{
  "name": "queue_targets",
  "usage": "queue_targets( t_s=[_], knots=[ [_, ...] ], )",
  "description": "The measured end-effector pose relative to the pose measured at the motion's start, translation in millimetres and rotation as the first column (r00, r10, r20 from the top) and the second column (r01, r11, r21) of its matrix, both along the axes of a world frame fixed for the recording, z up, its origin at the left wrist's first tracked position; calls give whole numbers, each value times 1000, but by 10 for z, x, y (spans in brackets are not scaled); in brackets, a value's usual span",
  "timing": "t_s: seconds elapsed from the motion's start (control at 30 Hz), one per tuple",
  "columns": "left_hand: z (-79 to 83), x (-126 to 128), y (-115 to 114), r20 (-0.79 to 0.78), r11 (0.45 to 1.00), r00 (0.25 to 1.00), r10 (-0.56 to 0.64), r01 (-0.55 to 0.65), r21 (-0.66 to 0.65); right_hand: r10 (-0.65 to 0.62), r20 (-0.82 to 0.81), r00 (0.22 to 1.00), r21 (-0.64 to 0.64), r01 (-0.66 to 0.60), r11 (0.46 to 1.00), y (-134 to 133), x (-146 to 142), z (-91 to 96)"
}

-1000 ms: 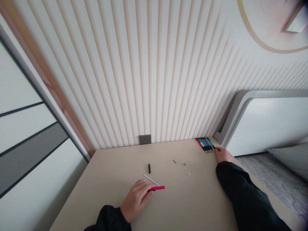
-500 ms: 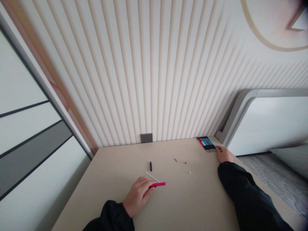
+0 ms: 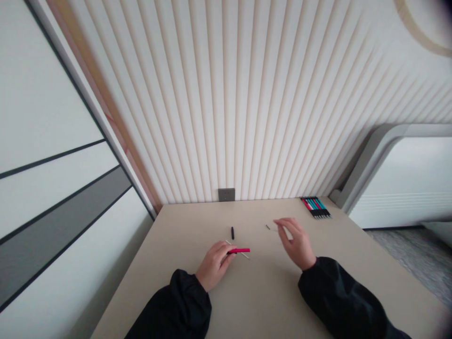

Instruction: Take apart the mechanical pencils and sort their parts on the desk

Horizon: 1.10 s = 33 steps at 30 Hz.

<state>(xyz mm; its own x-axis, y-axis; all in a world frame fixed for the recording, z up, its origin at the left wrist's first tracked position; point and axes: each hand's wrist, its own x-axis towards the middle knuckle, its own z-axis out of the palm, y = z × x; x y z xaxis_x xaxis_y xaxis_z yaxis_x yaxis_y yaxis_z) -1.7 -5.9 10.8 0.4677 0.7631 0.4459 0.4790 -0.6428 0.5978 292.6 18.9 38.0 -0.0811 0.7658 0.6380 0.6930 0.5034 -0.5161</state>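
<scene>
Between the thumb and fingers of my left hand [image 3: 214,266] is a red pen barrel [image 3: 243,250] with a dark part near the fingers. A thin white pen refill [image 3: 246,256] lies on the table, partly behind the barrel and fingers. A short black pen piece [image 3: 232,233] rests just beyond. My right hand [image 3: 295,244] hovers over the table's right half, thumb and fingers apart, with nothing visible between them. Close to its fingertips lies a tiny dark piece, perhaps a spring [image 3: 268,227]. The right hand may hide other small parts.
A row of red, teal and black pens [image 3: 317,208] lies side by side at the far right corner of the table [image 3: 261,301]. Behind it stand a ribbed wall with a socket [image 3: 226,194], a white cabinet at left, and a bed headboard [image 3: 402,165] at right.
My right hand has moved left from beside the pen row to the small parts, its fingers spreading. My left hand still holds the red barrel. The view has shifted slightly.
</scene>
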Motion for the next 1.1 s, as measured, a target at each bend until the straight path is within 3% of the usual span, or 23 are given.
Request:
queue_targets(
  t_s=[0.13,0.27,0.47,0.83,0.97,1.1],
  knots=[
    [6,-16,2,59,998,997,56,-55,-28,175,-19,984,-81,-176,981,-225,-745,-123],
    [5,-37,9,103,994,989,102,-97,-49,210,-165,964,-165,-237,957,-242,-1031,-333],
    [-2,-34,12,106,988,985,139,-131,-76,242,-234,942,-265,-301,916,-269,-1051,-436],
    [-56,-19,45,33,996,996,79,-78,-32,253,-254,933,-204,-308,929,-259,-1007,-467],
    [-69,-21,48,62,980,981,183,-177,-95,185,-204,961,-226,-230,947,-234,-972,-480],
    [-57,-38,53,151,929,932,331,-293,-228,175,14,985,-317,-161,935,-230,-918,-475]
  ],
)
